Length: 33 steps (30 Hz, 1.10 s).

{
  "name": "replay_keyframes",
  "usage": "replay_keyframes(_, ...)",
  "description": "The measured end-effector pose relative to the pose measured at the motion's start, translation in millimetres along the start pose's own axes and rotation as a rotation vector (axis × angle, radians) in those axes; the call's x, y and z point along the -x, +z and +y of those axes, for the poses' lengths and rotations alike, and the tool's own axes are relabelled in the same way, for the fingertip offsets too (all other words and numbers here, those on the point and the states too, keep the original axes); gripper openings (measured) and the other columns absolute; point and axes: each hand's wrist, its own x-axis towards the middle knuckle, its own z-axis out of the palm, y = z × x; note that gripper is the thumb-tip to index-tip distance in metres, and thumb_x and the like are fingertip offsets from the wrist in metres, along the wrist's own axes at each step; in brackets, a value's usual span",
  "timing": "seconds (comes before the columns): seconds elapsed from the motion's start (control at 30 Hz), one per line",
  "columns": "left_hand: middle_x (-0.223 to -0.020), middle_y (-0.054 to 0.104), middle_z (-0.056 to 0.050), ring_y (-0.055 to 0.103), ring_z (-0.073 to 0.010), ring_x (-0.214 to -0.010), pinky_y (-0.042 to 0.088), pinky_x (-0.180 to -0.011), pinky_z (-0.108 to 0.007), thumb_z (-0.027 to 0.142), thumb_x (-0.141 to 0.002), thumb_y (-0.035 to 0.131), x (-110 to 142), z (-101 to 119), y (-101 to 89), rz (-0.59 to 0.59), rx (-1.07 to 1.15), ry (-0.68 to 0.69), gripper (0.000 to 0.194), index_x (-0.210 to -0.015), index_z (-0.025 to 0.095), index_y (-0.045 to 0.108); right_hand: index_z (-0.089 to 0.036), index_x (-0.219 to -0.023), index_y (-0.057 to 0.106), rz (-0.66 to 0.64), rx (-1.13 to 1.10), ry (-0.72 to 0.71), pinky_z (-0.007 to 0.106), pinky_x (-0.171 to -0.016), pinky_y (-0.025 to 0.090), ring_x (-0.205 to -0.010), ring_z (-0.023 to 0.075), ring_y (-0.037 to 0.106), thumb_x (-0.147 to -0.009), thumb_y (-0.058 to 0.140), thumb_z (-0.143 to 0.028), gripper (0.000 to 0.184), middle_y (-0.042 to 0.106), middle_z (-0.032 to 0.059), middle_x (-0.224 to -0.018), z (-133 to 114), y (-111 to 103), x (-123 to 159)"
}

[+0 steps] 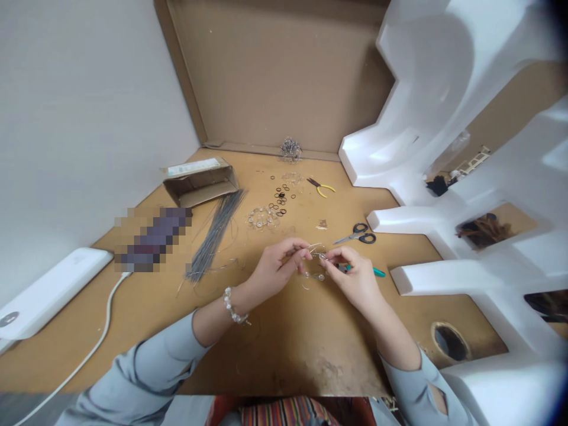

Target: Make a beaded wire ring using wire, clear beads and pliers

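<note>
My left hand (pixel 284 263), a beaded bracelet on its wrist, is closed with thumb and fingers pinching thin wire. Opposite it, my right hand (pixel 352 278) pinches the same piece, a beaded wire (pixel 321 277) with clear round beads hanging between the hands. How the wire runs inside the fingers is hidden. Partly behind my right hand lies a tool with a teal handle (pixel 378 272). Just beyond the hands are black-handled scissors (pixel 361 234), and left of them a ring of clear beads (pixel 262 218).
A bundle of grey wires (pixel 215 236) lies at left, below an open cardboard box (pixel 202 180). Farther back are several black rings (pixel 282 195), yellow-handled pliers (pixel 321 187) and a wire tangle (pixel 290 149). White moulded shapes (pixel 426 278) border the right; a hole (pixel 449 341) pierces the table.
</note>
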Motion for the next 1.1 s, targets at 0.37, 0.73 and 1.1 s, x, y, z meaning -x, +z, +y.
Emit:
replay_keyframes(0.37,-0.084,0.067,-0.002,0.061,-0.0088,-0.061,0.05,-0.062,-0.022,0.03,-0.092,0.046,2.1,0.9,-1.0,-0.008,-0.134,0.042,0.019,-0.099,0.017,0.058,-0.02,-0.076,0.062,0.016,-0.008,-0.052,0.024,-0.062,0.048,-0.066,0.0133,0.059,-0.079,0.059,-0.024,0.005,0.063,0.0019,-0.073,-1.5,-2.2,-0.6)
replay_keyframes(0.73,-0.1,0.069,-0.007,0.064,-0.0149,-0.086,0.05,-0.075,-0.027,0.019,-0.093,0.04,0.9,-4.1,-0.4,-0.115,-0.775,0.499,0.025,-0.108,0.016,0.059,-0.019,-0.075,0.058,-0.024,-0.031,0.097,0.022,-0.056,0.046,-0.057,0.0115,0.055,-0.072,0.058,-0.023,0.005,0.059,-0.0008,-0.064,-5.4,1.6,0.4)
replay_keyframes(1.1,-0.092,0.07,-0.005,0.062,-0.0144,-0.079,0.046,-0.075,-0.029,0.021,-0.092,0.042,0.2,-1.4,0.1,-0.081,-0.661,0.386,0.024,-0.108,0.017,0.06,-0.018,-0.072,0.061,0.004,-0.007,0.059,0.022,-0.054,0.046,-0.056,0.0116,0.055,-0.071,0.055,-0.021,0.007,0.06,0.0006,-0.064,-7.0,-0.1,-0.3)
